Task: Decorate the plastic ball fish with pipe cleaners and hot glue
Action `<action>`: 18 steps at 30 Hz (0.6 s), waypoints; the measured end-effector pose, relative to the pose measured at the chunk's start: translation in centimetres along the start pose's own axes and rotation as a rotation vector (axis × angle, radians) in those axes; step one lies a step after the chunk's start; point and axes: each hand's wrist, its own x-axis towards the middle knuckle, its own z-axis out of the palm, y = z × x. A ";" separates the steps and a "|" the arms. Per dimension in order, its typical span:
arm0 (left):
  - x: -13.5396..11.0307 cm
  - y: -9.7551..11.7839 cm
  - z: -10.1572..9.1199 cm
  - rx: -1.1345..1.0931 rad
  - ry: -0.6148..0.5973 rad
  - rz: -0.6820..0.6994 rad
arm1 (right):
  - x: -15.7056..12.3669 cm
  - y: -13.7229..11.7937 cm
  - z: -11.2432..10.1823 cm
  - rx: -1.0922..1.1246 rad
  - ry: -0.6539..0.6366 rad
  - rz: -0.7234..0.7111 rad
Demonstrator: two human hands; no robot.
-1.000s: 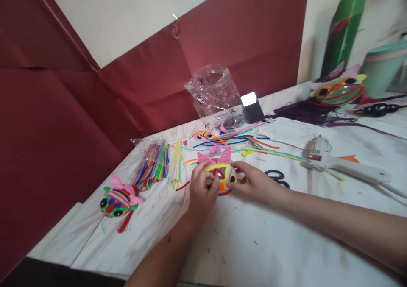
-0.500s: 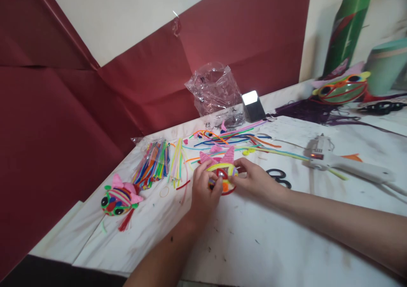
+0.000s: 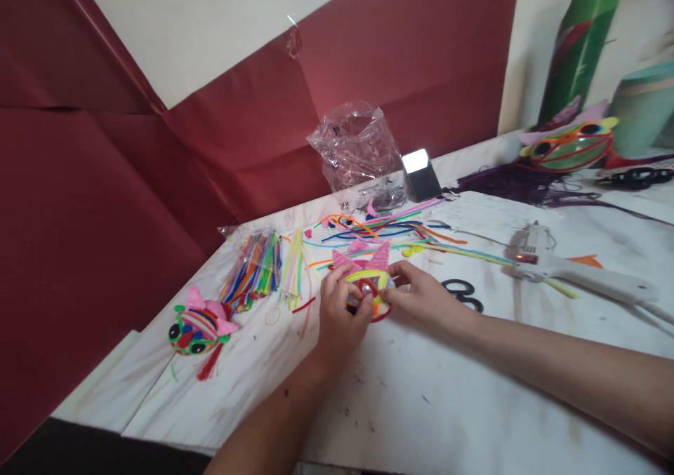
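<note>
A small colourful craft head with pink pointed ears, a yellow rim and a red middle sits between my two hands on the white table. My left hand grips its left side, thumb over the front. My right hand pinches its right side with bent fingers. A finished craft head with black eyes, pink ears and a red tassel lies to the left.
Loose coloured pipe cleaners and a bagged bundle of them lie behind my hands. Black scissors and a white glue gun lie to the right. A clear plastic bag, a small mirror block and a larger green craft head stand farther back.
Both hands have turned the craft head slightly, tilting its face down toward the table. My left thumb has slid further over the front. The view shifted a little.
</note>
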 end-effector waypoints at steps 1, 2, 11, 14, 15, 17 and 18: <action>0.0 0.0 0.0 0.000 0.000 0.003 | 0.0 0.0 -0.1 0.017 -0.010 0.009; 0.0 0.0 0.0 0.000 0.001 0.006 | 0.0 -0.1 -0.2 0.030 -0.018 0.019; 0.0 0.1 0.0 -0.008 0.006 0.006 | -0.2 -0.3 -0.3 0.039 -0.032 0.048; 0.0 0.1 0.0 -0.018 0.001 0.000 | -0.2 -0.1 -0.1 0.053 -0.021 0.037; 0.0 0.1 0.0 -0.020 0.000 0.000 | -0.2 0.0 -0.1 0.057 -0.018 0.034; 0.0 0.1 0.0 -0.019 -0.002 0.004 | -0.1 0.1 0.0 0.058 -0.008 0.032; 0.0 0.1 0.0 -0.017 -0.004 0.008 | -0.1 0.2 0.1 0.059 -0.005 0.031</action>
